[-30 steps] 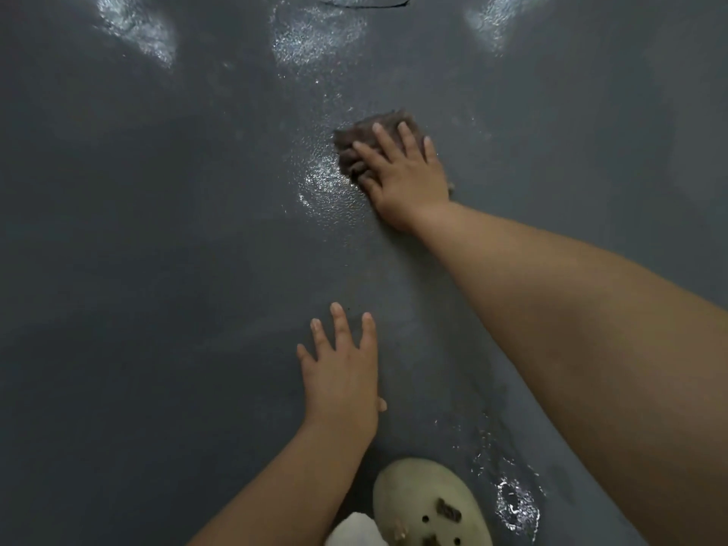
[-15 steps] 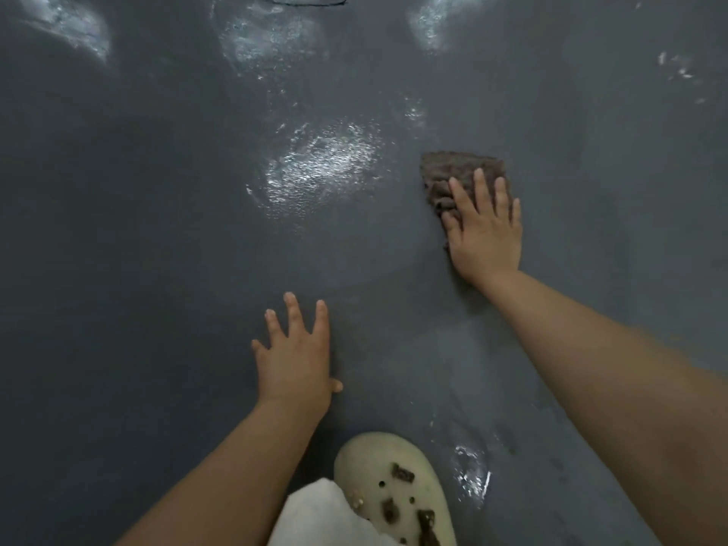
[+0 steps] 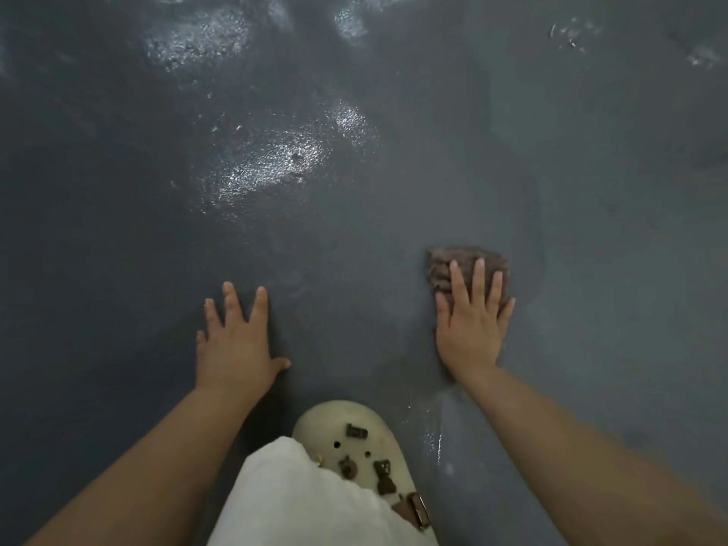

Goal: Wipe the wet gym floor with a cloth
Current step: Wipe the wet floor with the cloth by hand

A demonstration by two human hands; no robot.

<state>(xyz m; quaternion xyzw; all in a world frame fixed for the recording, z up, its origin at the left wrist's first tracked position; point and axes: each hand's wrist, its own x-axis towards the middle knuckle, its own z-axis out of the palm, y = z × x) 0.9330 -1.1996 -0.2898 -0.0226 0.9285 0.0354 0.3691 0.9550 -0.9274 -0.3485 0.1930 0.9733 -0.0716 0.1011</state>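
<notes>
A crumpled brown cloth (image 3: 465, 262) lies on the dark grey gym floor (image 3: 118, 238), right of centre. My right hand (image 3: 470, 329) presses flat on it with straight, spread fingers, covering the cloth's near half. My left hand (image 3: 236, 344) rests palm down on the bare floor to the left, fingers spread, holding nothing. A shiny wet patch (image 3: 268, 167) glistens on the floor ahead of both hands, and more wet sheen (image 3: 197, 41) shows further away.
A cream clog (image 3: 354, 447) with small charms stands between my forearms at the bottom, partly under a white trouser leg (image 3: 299, 502). A small wet streak (image 3: 435, 443) lies just right of the clog.
My right hand has dragged the cloth toward me and to the right, away from the shiny wet patch. My left hand has stayed planted on the floor.
</notes>
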